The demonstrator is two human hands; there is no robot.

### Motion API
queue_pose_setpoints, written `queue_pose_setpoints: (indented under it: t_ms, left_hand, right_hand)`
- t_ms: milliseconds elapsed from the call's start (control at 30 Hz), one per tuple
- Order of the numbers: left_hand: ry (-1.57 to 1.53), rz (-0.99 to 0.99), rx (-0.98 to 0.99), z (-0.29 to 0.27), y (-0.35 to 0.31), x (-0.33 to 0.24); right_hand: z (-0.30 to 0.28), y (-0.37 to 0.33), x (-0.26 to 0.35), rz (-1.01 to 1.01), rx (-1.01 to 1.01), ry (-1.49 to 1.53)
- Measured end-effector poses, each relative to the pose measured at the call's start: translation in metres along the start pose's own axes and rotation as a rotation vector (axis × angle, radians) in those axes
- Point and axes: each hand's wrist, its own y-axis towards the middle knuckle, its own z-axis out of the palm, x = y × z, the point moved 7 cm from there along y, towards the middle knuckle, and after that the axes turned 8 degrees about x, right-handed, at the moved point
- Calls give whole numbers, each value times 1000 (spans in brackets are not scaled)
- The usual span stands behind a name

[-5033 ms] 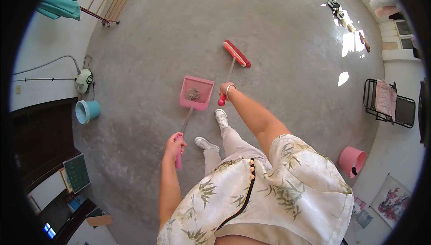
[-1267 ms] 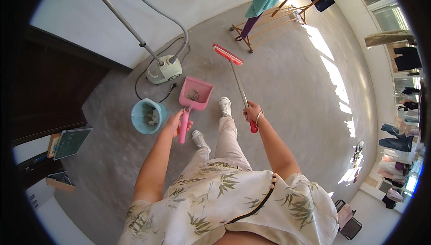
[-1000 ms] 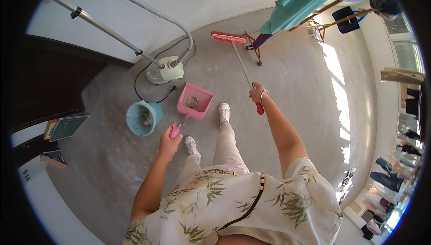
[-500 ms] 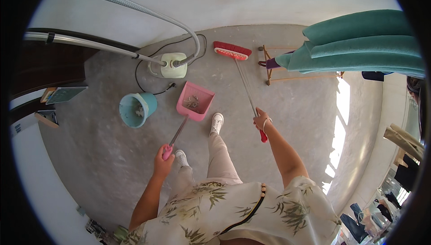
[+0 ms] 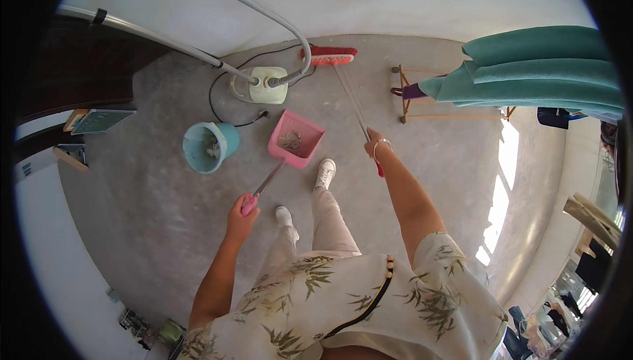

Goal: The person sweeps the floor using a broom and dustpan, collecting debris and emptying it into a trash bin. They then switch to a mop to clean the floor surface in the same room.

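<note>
My left hand [image 5: 241,215] grips the long handle of a pink dustpan [image 5: 296,140], which holds a small pile of debris above the concrete floor. Just left of the pan stands a light blue bucket [image 5: 208,147] with some rubbish inside. My right hand [image 5: 374,146] holds the thin shaft of a red broom [image 5: 329,55], whose head rests on the floor near the wall. My white shoes [image 5: 324,173] stand between the two tools.
A pale green garment steamer base [image 5: 260,86] with a grey hose and black cord sits by the wall. A wooden rack [image 5: 443,93] draped with teal fabric stands on the right. Dark wooden furniture [image 5: 72,83] lines the left side.
I have walked across the room toward the wall, carrying the dustpan and broom. The blue bucket and steamer came into view, and the pan now hangs beside the bucket.
</note>
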Motion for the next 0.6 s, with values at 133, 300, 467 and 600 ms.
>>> queue_pose_setpoints:
  t_ms: [133,300,467,600]
  left_hand:
    - [174,168,-25,0,-1,-11]
    - [56,123,-24,-10,7,12]
    - [16,114,-2,-7,5,10]
    - [-1,100,48,-3,2,11]
  right_hand:
    - [80,-60,-111,37,55,115]
    - [90,-159,-161,-43,-76,182]
    - [65,-167,-127,-1,-135,491]
    - [29,-86,-68,-23,-225,708]
